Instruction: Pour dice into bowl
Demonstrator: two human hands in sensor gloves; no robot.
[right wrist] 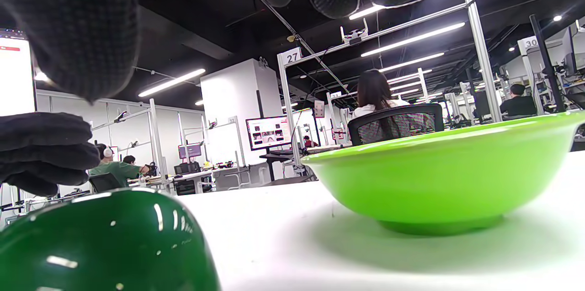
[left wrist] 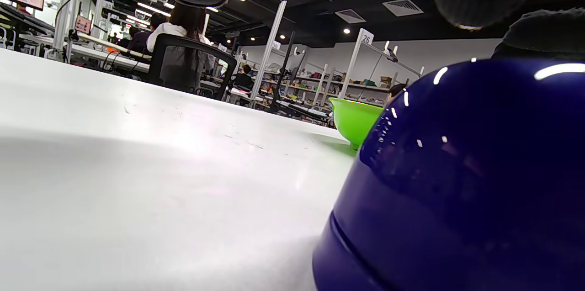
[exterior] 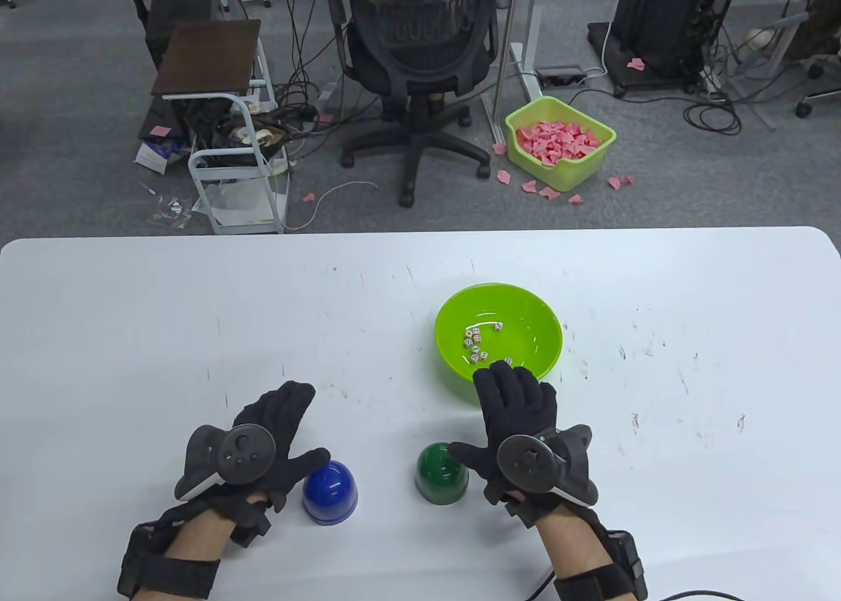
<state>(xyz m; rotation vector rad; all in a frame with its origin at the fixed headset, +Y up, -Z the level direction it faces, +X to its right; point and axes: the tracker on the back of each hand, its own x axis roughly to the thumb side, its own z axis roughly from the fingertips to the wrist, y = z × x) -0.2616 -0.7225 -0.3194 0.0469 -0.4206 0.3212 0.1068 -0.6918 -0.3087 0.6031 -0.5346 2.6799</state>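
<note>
A lime green bowl [exterior: 525, 312] stands on the white table [exterior: 197, 312] and holds several small white dice [exterior: 478, 348]. A blue cup [exterior: 330, 492] and a green cup [exterior: 441, 473] stand mouth down near the front. My left hand [exterior: 279, 423] lies open and flat beside the blue cup, its thumb touching or just over it. My right hand [exterior: 512, 407] lies open beside the green cup, its fingertips at the bowl's near rim. The blue cup [left wrist: 457, 181] fills the left wrist view. The green cup [right wrist: 105, 240] and bowl [right wrist: 448, 172] show in the right wrist view.
Beyond the table's far edge are an office chair [exterior: 420, 56], a small cart [exterior: 230, 134] and a green bin of pink paper pieces [exterior: 558, 142] on the floor.
</note>
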